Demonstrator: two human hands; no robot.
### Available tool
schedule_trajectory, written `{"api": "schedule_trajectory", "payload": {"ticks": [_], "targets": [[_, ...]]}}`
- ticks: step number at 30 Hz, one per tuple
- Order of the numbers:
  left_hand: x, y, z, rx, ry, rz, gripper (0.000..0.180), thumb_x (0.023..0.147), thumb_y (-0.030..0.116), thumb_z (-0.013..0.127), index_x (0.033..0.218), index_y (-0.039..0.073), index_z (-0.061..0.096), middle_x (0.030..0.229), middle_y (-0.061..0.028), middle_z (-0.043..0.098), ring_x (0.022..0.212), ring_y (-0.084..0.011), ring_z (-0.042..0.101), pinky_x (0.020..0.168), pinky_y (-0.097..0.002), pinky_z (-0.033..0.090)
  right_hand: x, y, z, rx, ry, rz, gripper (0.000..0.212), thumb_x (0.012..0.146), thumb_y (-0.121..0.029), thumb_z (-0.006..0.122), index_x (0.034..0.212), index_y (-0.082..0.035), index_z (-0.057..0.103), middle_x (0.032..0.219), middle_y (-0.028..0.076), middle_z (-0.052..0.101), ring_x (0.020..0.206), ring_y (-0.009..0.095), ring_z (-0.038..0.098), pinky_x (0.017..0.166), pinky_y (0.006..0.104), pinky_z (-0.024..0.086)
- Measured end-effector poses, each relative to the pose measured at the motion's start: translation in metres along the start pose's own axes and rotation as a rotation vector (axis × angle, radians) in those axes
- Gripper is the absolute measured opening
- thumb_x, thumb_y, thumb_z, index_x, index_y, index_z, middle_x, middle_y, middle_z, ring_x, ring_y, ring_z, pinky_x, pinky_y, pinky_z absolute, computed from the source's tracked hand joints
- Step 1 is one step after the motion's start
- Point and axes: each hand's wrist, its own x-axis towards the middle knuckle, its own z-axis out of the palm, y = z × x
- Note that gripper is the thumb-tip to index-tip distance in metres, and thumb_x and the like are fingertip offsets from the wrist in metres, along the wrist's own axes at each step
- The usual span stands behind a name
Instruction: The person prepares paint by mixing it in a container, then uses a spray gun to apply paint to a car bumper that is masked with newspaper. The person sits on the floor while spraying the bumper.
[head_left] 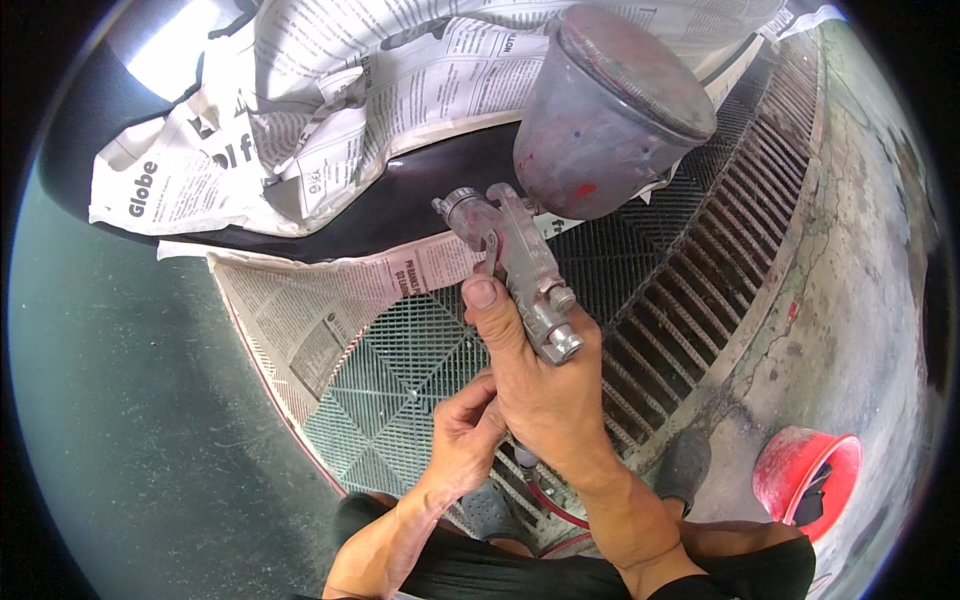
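My right hand (552, 400) is wrapped round the handle of a metal paint spray gun (525, 265), its thumb up along the gun's side behind the trigger. The gun's nozzle points to the upper left. A grey, paint-stained cup (600, 130) with a round lid is on the gun's far right side. My left hand (463, 435) is closed just beside the right wrist, fingers curled in near the bottom of the handle; what they grip is hidden. A red hose (552, 508) runs down from below the handle. Beyond the gun lies a glossy black panel (440, 175) edged with newspaper (290, 290).
Green plastic grid tiles (385, 365) lie underfoot, beside a rusty barred floor grate (700, 290). To the right, on worn concrete (800, 300), stands a red bucket (775, 475) with something dark inside. Newspaper (420, 85) covers the area behind the black panel.
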Motion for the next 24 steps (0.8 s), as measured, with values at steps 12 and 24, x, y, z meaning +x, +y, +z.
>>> {"api": "schedule_trajectory", "payload": {"ticks": [12, 24], "targets": [[0.002, 0.009, 0.008, -0.034, -0.037, -0.051, 0.040, 0.113, 0.015, 0.066, 0.148, -0.004, 0.061, 0.131, -0.0064, 0.071, 0.116, -0.0138, 0.066, 0.100, -0.0293, 0.055, -0.008, 0.011, -0.006, -0.033, 0.126, -0.125, 0.040, 0.110, -0.033, 0.075, 0.125, 0.003, 0.069, 0.089, 0.003, 0.069, 0.075, 0.006, 0.061, 0.058, 0.0261, 0.047], [-0.003, -0.013, 0.023, 0.707, -0.069, -0.172, 0.032, 0.111, 0.018, 0.067, 0.136, -0.001, 0.071, 0.119, -0.0116, 0.075, 0.101, -0.0178, 0.070, 0.094, -0.0325, 0.055, 0.001, 0.100, -0.139, -0.004, 0.737, 0.312, 0.042, 0.110, -0.045, 0.071, 0.114, -0.004, 0.063, 0.092, 0.007, 0.061, 0.051, 0.008, 0.043, 0.044, 0.0282, 0.033]]}}
